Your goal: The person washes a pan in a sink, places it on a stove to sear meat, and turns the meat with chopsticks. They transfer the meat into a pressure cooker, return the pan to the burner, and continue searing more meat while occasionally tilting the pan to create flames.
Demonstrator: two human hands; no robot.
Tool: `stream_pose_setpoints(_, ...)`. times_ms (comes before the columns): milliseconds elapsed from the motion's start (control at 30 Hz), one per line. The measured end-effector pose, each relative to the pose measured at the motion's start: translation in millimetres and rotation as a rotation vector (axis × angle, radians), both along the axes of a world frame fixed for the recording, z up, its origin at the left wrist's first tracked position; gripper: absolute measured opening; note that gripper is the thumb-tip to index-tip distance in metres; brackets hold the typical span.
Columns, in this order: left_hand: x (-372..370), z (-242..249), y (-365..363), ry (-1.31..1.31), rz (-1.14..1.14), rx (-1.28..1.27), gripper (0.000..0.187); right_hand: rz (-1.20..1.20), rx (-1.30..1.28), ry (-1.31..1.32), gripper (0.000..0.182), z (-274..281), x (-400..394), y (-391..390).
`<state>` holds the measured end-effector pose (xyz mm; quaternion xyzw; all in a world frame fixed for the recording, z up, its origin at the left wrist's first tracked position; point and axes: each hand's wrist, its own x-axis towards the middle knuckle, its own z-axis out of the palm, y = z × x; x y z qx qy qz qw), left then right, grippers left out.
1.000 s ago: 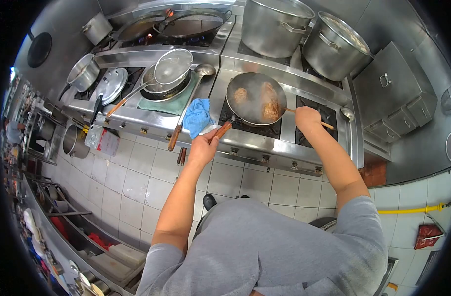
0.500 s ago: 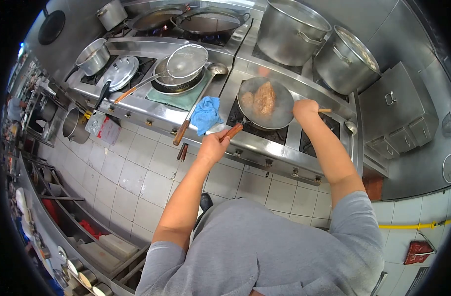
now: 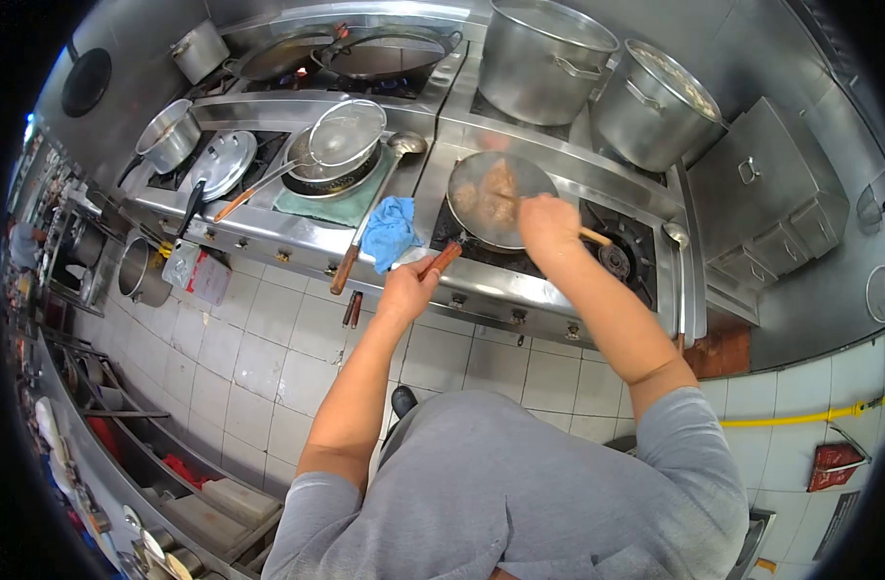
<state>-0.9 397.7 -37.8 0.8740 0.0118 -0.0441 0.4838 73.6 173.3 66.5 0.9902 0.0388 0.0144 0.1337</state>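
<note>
My left hand (image 3: 407, 293) is closed around a reddish wooden handle (image 3: 446, 257) that points toward the pan (image 3: 531, 174) on the burner. In the pan lie brown browned pieces of food (image 3: 498, 181), blurred by steam or motion. My right hand (image 3: 549, 228) is closed over the pan's right rim area, gripping a utensil whose wooden handle end (image 3: 595, 236) sticks out to the right. The utensil's working end reaches into the food, and its kind cannot be made out. A crumpled blue cloth (image 3: 389, 234) lies on the stove edge just beyond my left hand.
Left of the pan are a ladle (image 3: 407, 143), a mesh strainer (image 3: 346, 135) on stacked pans and a lidded pot (image 3: 226, 164). Two tall stockpots (image 3: 539, 82) stand behind. Another ladle (image 3: 676, 234) rests at right, beside a bare burner (image 3: 614, 259).
My right hand has moved left and over the pan with the utensil, its tip now among the food. My left hand still grips the handle. The whole view has shifted slightly.
</note>
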Motion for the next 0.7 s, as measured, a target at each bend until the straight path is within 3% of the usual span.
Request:
stream_pose_setpoints(100,0.8,-7.0,-3.4,-0.027,-0.005,-0.055,0.040,0.030,-0.069,0.151,0.022,-29.1,-1.4,24.0)
stream_pose_setpoints(200,-0.4,-6.8,1.0,-0.034,0.012,-0.021,0.040,-0.065,-0.004,0.156,0.022,-58.3,6.7,-4.5)
stream_pose_setpoints(433,-0.8,-7.8,0.7,-0.032,0.026,-0.051,0.040,-0.140,-0.183,0.247,0.026,4.2,1.2,-43.6)
stream_pose_setpoints(533,-0.6,-9.6,1.1,-0.045,0.015,-0.026,0.041,-0.087,-0.055,0.176,0.026,15.0,3.7,-25.0)
stream_pose_setpoints(700,-1.8,-4.1,-0.5,-0.046,-0.002,-0.014,0.041,-0.035,0.029,0.150,0.028,-47.9,34.7,10.1)
